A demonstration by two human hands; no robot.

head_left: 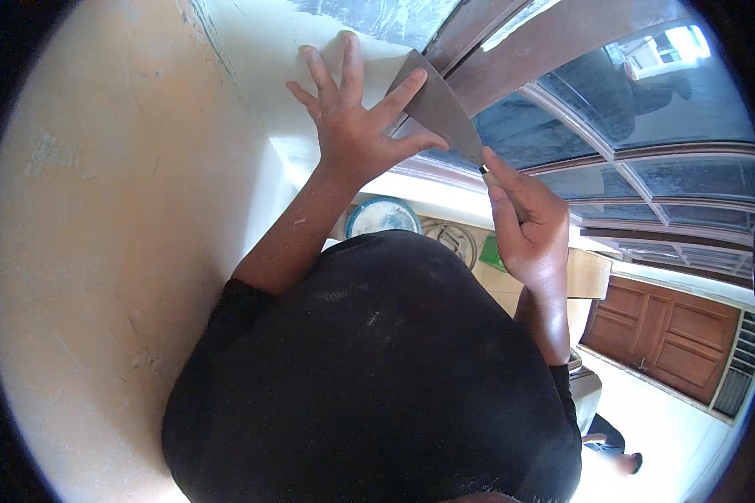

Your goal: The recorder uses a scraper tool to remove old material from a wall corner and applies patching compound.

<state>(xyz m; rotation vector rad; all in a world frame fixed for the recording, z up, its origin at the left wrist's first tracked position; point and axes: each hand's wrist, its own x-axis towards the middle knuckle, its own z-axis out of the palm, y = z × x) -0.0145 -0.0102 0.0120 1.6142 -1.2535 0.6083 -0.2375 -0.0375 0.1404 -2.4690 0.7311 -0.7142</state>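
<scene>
The person's left hand (352, 117) is spread wide open, fingers fanned apart, with the palm pressed flat against the pale cream wall (117, 251) at the far side of the scene. It grips nothing; its thumb and forefinger lie across the left edge of a broad putty knife (440, 109), touching the grey metal blade.

The right hand (528, 230) is closed tight around the handle of the putty knife, so the handle is almost wholly hidden inside the fist, with only a short bit showing where it meets the blade. The blade rises from the fist up and to the left, widening as it goes, and its far end reaches the wall just beside the left hand, near the brown window frame (554, 42). Whether the blade edge lies flat on the plaster cannot be told.

To the right of the hands, curved panes of dark glass (646, 109) sit in the brown frame. Below the hands, between the two forearms, a round bucket (383, 216) with a light blue rim and whitish contents stands on the floor, and a second round container (455, 239) sits just right of it. The person's black shirt (369, 377) fills the near part of the view. A brown panelled door (667, 335) shows at the lower right.
</scene>
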